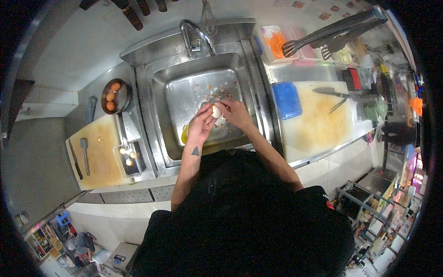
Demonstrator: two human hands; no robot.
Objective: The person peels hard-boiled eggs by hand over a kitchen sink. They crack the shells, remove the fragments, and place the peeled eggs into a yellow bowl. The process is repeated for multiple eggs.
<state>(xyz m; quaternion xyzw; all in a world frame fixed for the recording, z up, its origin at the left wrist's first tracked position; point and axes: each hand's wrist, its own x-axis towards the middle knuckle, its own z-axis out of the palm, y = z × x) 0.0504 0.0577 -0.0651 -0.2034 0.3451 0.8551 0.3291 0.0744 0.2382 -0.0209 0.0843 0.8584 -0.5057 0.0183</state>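
Note:
Over a stainless steel sink (176,93), my left hand (200,124) holds a partly peeled boiled egg (216,111), its white showing and some brown shell still on. The fingers of my right hand (237,112) touch the egg's upper right side. Bits of brown eggshell (221,90) lie scattered on the sink floor around my hands. A yellow object (184,134) sits in the sink, partly hidden by my left hand. Brown eggs (110,96) rest in a dark pan (127,97) left of the sink. Peeled eggs (129,161) lie in a clear-rimmed container (117,162) below it.
A chrome faucet (187,38) stands behind the sink. The left cutting board (104,152) holds a knife and a grey utensil (84,152). On the right cutting board (318,121) are a blue lid (287,100) and a knife (327,91). Tongs (332,29) hang over vegetable containers. Another person (84,244) is at lower left.

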